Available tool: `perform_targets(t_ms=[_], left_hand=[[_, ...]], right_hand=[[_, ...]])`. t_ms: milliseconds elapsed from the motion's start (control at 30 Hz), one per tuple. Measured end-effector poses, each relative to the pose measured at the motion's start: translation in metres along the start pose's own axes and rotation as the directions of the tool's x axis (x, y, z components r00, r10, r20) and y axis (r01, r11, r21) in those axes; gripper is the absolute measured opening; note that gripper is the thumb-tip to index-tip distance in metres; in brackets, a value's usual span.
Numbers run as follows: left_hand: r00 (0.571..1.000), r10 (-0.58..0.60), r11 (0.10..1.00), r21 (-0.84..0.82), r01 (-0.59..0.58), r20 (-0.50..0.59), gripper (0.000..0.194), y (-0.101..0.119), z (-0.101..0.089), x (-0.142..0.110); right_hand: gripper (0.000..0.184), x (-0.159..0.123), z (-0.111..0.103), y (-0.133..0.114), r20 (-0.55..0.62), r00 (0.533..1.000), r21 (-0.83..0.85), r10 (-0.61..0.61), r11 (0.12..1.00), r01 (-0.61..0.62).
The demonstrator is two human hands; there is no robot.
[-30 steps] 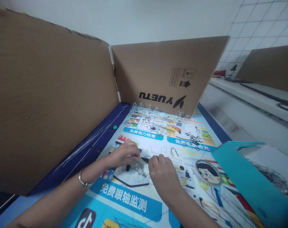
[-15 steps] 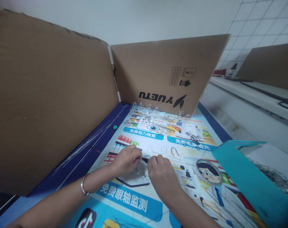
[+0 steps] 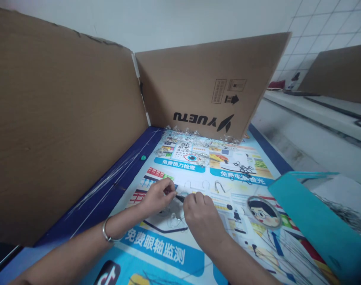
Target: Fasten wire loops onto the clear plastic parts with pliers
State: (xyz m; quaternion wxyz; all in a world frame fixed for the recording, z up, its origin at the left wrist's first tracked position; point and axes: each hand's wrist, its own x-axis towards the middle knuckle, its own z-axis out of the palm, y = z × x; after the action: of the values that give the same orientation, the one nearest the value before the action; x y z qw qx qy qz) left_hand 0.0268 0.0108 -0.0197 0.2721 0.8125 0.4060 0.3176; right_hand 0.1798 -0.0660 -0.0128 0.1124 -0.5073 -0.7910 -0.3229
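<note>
My left hand (image 3: 161, 196) is closed in a pinch, its thumb and fingertips at the narrow dark nose of a tool (image 3: 179, 197). What those fingers hold is too small to make out. My right hand (image 3: 201, 215) makes a fist around the tool, which looks like pliers; the handles are hidden in the palm. Below and between the hands, a few clear or thin wire loops (image 3: 174, 218) lie on the printed sheet. Beyond them are bent wire pieces (image 3: 218, 187), U-shaped or arched.
Cardboard panels (image 3: 210, 87) stand at the back and left. Dark wire rings (image 3: 242, 169) and a row of tangled wire shapes (image 3: 195, 136) lie farther off. Straight wires (image 3: 103, 186) lie along the left edge. A teal box (image 3: 314, 221) with many wires stands at right.
My left hand has rolled slightly, opening a gap between curled fingers and thumb. The dark nose still points at its fingertips. The view has shifted a little.
</note>
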Motion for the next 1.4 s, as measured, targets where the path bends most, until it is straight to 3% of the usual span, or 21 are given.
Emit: perform_targets(t_ms=[233, 367, 500, 767, 1067, 1300, 1400], left_hand=[[0.976, -0.213, 0.944, -0.249, 0.218, 0.044, 0.013, -0.0032, 0.003, 0.0025], [0.971, -0.219, 0.91, -0.339, 0.238, 0.093, 0.015, -0.0054, 0.0005, 0.0023], [0.979, -0.167, 0.932, -0.306, 0.196, 0.119, 0.012, -0.0043, -0.0028, 0.0014], [0.995, -0.103, 0.989, -0.107, 0.104, 0.015, 0.008, 0.0026, -0.0022, 0.0012], [0.996, -0.06, 0.996, -0.065, 0.064, 0.07, 0.005, -0.0023, 0.0009, 0.0], [0.982, -0.096, 0.983, -0.139, 0.119, 0.163, 0.004, -0.0037, -0.0011, 0.0014], [0.979, -0.075, 0.991, -0.098, 0.095, 0.189, 0.005, -0.0037, -0.0022, 0.0021]], right_hand=[[0.015, -0.0006, 0.0004, -0.0003, -0.024, 1.0, 0.012, 0.003, 1.0, -0.002], [0.016, -0.0019, 0.0022, 0.0001, -0.027, 1.0, -0.001, -0.001, 1.0, 0.001], [0.015, -0.0022, 0.0031, 0.0022, -0.018, 1.0, 0.013, -0.011, 1.0, 0.011], [0.016, -0.0025, 0.0006, 0.0032, -0.006, 1.0, 0.005, -0.006, 1.0, 0.006], [0.014, -0.0026, 0.0034, 0.0012, -0.01, 1.0, 0.029, -0.018, 0.999, 0.018], [0.014, -0.0026, 0.0045, 0.0021, 0.001, 1.0, 0.037, -0.029, 0.999, 0.029], [0.012, -0.0028, 0.0051, 0.0032, 0.003, 0.999, 0.049, -0.046, 0.998, 0.045]])
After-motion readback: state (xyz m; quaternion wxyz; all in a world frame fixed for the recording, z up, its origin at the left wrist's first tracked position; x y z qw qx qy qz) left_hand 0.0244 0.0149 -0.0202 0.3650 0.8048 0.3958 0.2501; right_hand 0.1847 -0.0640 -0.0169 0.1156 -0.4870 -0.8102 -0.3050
